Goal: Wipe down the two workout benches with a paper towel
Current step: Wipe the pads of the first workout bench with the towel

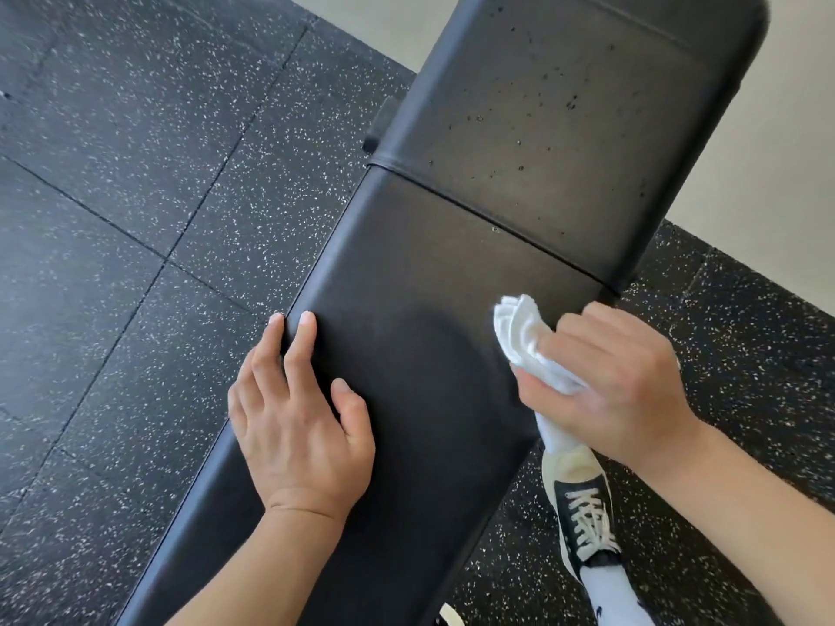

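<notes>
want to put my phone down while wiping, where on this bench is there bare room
Bare padding lies between the left hand and the right hand gripping the paper towel. The far pad is free but droplet-speckled. The bench's near edges are crowded by hands.

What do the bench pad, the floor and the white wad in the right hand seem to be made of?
Bench pad: probably vinyl or faux leather over padding; smooth black skin with a dull sheen, seams and rounded edges.
Floor: likely rubber tiles; matte black with white flecks and straight joint lines.
White wad: soft paper towel by its look; crumpled, textured folds, held in the right hand.
</notes>
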`<state>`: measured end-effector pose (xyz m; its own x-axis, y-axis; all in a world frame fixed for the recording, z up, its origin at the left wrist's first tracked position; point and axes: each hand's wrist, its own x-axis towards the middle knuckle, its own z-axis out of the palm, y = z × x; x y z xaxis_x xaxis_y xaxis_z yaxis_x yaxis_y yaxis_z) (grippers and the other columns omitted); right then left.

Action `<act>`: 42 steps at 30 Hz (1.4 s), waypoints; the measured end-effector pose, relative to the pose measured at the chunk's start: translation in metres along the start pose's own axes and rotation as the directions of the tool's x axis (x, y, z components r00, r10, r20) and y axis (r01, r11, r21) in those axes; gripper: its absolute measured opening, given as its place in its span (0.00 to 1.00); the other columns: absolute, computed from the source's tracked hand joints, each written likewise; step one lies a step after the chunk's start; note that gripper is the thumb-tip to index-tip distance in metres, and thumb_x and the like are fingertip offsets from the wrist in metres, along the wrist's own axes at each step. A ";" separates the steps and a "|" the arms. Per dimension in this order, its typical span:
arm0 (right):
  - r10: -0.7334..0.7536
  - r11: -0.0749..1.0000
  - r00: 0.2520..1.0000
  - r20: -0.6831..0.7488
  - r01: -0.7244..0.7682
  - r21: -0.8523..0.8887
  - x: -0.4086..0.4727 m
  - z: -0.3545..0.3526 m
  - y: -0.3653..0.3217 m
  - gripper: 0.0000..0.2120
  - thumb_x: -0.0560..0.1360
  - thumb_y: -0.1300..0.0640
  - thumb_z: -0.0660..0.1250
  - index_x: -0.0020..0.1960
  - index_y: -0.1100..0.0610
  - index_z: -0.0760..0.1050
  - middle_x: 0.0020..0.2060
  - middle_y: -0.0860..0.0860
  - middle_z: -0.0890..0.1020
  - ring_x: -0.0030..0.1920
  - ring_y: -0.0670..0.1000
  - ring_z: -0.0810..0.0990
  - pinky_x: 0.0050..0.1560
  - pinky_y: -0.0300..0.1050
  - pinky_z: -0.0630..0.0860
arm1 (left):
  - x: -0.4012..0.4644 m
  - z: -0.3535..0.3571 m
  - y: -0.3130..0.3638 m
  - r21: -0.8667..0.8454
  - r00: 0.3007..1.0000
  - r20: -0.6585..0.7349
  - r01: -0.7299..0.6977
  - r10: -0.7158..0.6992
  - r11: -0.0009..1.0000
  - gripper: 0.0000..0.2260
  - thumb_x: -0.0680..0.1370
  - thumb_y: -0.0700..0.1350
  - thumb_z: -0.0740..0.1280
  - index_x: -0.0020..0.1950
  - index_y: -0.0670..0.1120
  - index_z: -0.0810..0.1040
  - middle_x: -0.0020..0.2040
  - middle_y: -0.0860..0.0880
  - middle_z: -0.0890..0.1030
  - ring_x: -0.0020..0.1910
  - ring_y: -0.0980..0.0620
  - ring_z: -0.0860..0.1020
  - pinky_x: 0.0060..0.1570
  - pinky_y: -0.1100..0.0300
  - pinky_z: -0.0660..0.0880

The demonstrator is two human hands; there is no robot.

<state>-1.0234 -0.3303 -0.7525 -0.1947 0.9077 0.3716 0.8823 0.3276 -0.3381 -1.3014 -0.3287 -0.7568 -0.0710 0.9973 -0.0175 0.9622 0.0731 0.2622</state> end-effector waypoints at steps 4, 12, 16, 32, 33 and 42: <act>0.146 0.987 0.984 -0.102 -0.152 -0.051 0.053 0.025 -0.008 0.10 0.77 0.55 0.72 0.40 0.60 0.80 0.29 0.52 0.70 0.33 0.54 0.63 0.30 0.51 0.67 | 0.000 0.002 -0.003 0.009 1.000 -0.010 -0.022 0.022 1.000 0.30 0.77 0.50 0.59 0.80 0.49 0.64 0.79 0.43 0.66 0.73 0.36 0.69 0.74 0.39 0.62; 0.235 0.971 0.959 -0.159 -0.241 -0.014 0.134 0.069 -0.031 0.07 0.69 0.55 0.72 0.36 0.58 0.79 0.28 0.52 0.74 0.31 0.56 0.66 0.29 0.49 0.66 | 0.000 0.003 -0.002 0.003 0.999 -0.023 -0.024 0.024 1.000 0.30 0.77 0.49 0.59 0.81 0.49 0.64 0.79 0.43 0.67 0.75 0.38 0.68 0.74 0.40 0.62; 0.149 0.989 0.982 -0.113 -0.147 0.028 0.058 0.034 -0.024 0.08 0.74 0.56 0.68 0.46 0.59 0.83 0.30 0.50 0.69 0.33 0.54 0.64 0.31 0.53 0.69 | -0.001 0.002 -0.001 -0.014 1.000 -0.021 -0.019 0.019 1.000 0.30 0.77 0.49 0.59 0.81 0.48 0.64 0.79 0.43 0.67 0.74 0.37 0.68 0.74 0.39 0.62; 0.068 0.998 0.984 -0.162 -0.069 -0.005 0.028 0.017 0.004 0.07 0.74 0.55 0.73 0.40 0.58 0.81 0.29 0.53 0.71 0.31 0.56 0.66 0.30 0.51 0.66 | -0.001 0.003 -0.001 -0.008 1.000 -0.016 -0.017 0.017 1.000 0.30 0.78 0.49 0.58 0.81 0.49 0.64 0.78 0.43 0.67 0.74 0.36 0.68 0.74 0.37 0.63; 0.128 0.991 0.976 -0.175 -0.133 -0.018 0.039 0.014 0.015 0.07 0.73 0.55 0.73 0.39 0.58 0.80 0.29 0.53 0.71 0.31 0.57 0.66 0.29 0.52 0.68 | -0.001 0.002 0.000 -0.011 1.000 -0.014 -0.015 0.015 1.000 0.30 0.78 0.49 0.58 0.81 0.49 0.63 0.78 0.43 0.67 0.74 0.36 0.68 0.74 0.37 0.63; 0.056 0.985 0.998 -0.042 -0.048 0.164 0.030 0.035 -0.065 0.05 0.69 0.57 0.73 0.41 0.59 0.81 0.35 0.53 0.80 0.32 0.57 0.73 0.31 0.50 0.67 | -0.003 0.000 0.003 -0.001 1.000 -0.017 0.023 -0.023 1.000 0.29 0.77 0.50 0.57 0.80 0.50 0.63 0.79 0.43 0.66 0.73 0.34 0.67 0.73 0.35 0.62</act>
<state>-1.1019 -0.3150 -0.7493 -0.1269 0.9128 0.3882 0.8085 0.3219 -0.4927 -1.2983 -0.3316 -0.7563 -0.0976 0.9952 -0.0070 0.9602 0.0960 0.2624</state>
